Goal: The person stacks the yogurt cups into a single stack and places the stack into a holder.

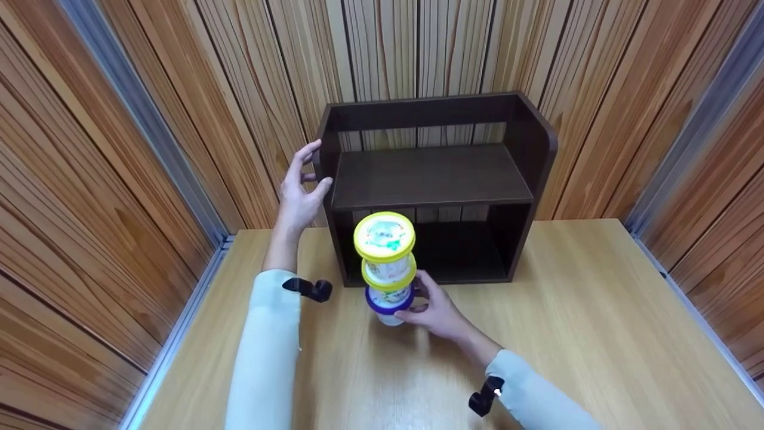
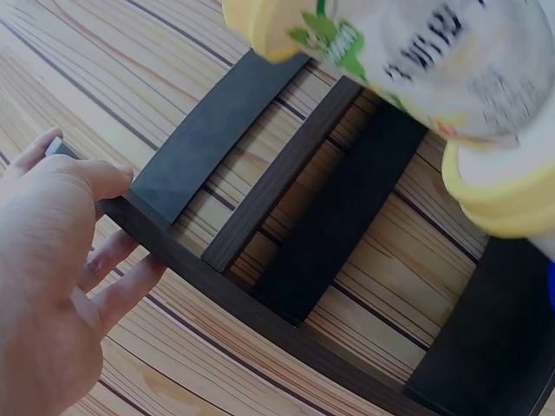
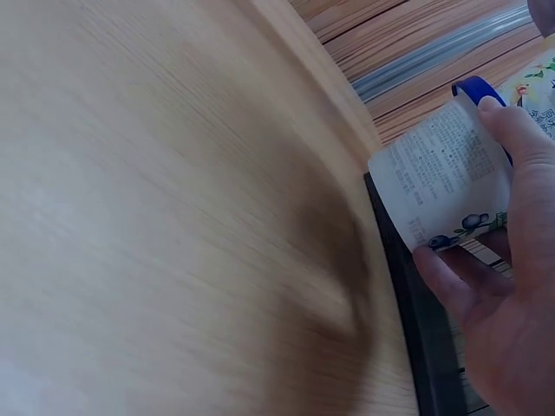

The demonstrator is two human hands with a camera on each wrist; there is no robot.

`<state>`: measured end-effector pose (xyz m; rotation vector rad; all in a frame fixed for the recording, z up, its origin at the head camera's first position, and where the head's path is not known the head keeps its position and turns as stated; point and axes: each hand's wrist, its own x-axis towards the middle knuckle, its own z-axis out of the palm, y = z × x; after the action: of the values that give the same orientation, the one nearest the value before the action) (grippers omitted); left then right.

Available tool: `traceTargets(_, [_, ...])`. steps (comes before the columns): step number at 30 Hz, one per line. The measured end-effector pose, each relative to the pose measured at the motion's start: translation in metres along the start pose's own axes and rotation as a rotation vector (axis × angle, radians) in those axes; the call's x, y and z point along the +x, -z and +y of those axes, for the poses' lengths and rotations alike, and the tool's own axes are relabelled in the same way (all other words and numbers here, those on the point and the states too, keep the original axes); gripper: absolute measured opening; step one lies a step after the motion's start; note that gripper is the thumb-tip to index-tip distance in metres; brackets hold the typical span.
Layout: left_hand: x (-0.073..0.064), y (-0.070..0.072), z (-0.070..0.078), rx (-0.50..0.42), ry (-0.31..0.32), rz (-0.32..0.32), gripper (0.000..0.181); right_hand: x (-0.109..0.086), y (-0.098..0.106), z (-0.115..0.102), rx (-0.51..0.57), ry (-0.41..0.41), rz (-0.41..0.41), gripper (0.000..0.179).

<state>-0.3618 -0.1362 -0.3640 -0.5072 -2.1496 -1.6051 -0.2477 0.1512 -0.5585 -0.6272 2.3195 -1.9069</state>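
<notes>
My right hand grips the lowest of three stacked tubs, a white one with a blue lid, thumb and fingers on opposite sides. Printed text and blueberries show on this tub in the right wrist view. On it stand a middle tub and a top tub, both yellow-lidded. The stack appears held above the table, in front of a dark brown two-tier shelf. My left hand holds the shelf's left side panel; the left wrist view has its thumb and fingers around the panel's edge.
The shelf stands at the back of the light wooden table, close to the wood-plank wall. Plank walls with grey metal strips rise on the left and right. Black wrist mounts sit on both sleeves.
</notes>
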Motion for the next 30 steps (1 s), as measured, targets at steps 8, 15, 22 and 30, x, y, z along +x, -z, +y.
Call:
traceTargets(8, [0.001, -0.002, 0.001, 0.004, -0.012, 0.005, 0.068, -0.001, 0.016, -0.017, 0.006, 0.036, -0.01, 0.078])
traceTargets(15, [0.0, -0.002, -0.001, 0.0, -0.04, 0.014, 0.068, -0.001, 0.027, -0.031, -0.036, 0.065, -0.017, 0.076])
traceTargets(22, [-0.002, -0.001, -0.001, 0.003, -0.019, 0.013, 0.068, 0.002, 0.042, -0.047, -0.121, 0.112, -0.001, 0.073])
traceTargets(30, [-0.002, -0.001, 0.002, -0.001, -0.011, 0.014, 0.069, 0.011, 0.065, -0.072, -0.156, 0.12, 0.049, 0.076])
